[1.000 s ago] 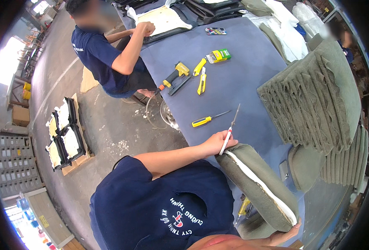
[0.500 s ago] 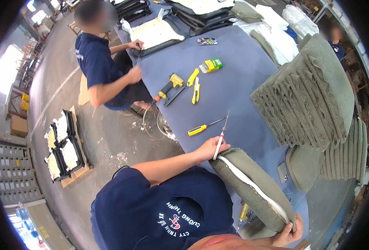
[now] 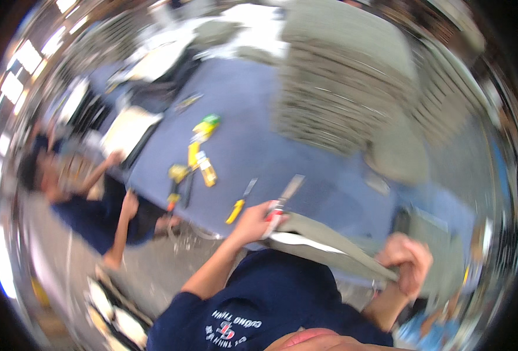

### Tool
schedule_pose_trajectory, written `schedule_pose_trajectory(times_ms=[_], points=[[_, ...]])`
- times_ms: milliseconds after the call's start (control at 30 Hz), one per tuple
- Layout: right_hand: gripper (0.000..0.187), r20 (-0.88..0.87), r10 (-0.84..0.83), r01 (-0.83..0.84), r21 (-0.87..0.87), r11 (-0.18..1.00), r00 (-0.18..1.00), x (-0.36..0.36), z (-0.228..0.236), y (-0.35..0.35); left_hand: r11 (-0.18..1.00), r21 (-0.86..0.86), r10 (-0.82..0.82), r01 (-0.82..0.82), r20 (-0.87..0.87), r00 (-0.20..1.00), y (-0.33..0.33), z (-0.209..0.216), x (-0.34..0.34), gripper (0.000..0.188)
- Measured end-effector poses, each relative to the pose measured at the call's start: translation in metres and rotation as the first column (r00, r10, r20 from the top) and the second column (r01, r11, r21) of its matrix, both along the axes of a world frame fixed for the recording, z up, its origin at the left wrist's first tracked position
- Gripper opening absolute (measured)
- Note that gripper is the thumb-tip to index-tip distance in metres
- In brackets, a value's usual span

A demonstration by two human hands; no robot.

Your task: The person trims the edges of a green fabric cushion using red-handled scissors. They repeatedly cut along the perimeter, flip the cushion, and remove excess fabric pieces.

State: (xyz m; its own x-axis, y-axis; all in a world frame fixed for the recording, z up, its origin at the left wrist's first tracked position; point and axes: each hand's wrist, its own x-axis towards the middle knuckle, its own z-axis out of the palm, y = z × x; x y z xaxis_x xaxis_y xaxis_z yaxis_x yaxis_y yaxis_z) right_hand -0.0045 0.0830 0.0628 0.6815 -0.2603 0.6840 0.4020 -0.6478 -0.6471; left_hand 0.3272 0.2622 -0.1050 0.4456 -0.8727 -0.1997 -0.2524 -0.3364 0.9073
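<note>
While blurred, two hands [image 3: 253, 222] [image 3: 408, 260] seemingly grip one grey cushion [image 3: 329, 245].

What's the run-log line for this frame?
left hand: grips flat tool | right hand: pinches grey cushion cover edge | blue table

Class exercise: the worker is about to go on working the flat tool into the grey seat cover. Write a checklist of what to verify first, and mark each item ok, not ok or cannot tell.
1. Left hand grips the flat tool: ok.
2. Right hand holds the far end of the grey cover: ok.
3. Tool tip placed at the cover's edge: cannot tell, the picture is blurred.
4. Yellow screwdriver lies apart from the hands on the blue table: ok.
5. Seated co-worker is away from the tool: ok.
</note>
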Motion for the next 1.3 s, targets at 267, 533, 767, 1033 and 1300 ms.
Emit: schedule_pose_trajectory(times_ms=[267,533,767,1033,1300], points=[[0.086,0.343,-0.107,0.136,-0.062,0.989,0.933,0.016,0.028,0.008,0.955,-0.094,0.226,-0.281,-0.379,0.897,-0.017,-0.081,-0.008,0.023],[0.08,0.314,-0.221,0.211,0.065,0.975,0.923,0.005,0.008,0.017,0.962,-0.124,0.189,-0.241,-0.331,0.924,-0.013,-0.085,-0.008,0.027],[0.077,0.181,-0.281,0.219,0.298,0.929,0.943,0.038,-0.032,0.026,0.963,-0.107,0.208,-0.247,-0.284,0.936,-0.015,-0.08,-0.003,0.027],[0.076,0.522,0.173,-0.519,0.644,0.562,0.835,0.044,0.064,0.06,0.899,-0.177,0.336,-0.4,-0.306,0.891,-0.001,-0.052,-0.01,0.026],[0.044,-0.102,-0.39,0.39,0.467,0.794,0.915,0.035,0.015,0.011,0.918,-0.118,0.303,-0.38,-0.41,0.86,-0.013,-0.085,-0.006,0.023]])
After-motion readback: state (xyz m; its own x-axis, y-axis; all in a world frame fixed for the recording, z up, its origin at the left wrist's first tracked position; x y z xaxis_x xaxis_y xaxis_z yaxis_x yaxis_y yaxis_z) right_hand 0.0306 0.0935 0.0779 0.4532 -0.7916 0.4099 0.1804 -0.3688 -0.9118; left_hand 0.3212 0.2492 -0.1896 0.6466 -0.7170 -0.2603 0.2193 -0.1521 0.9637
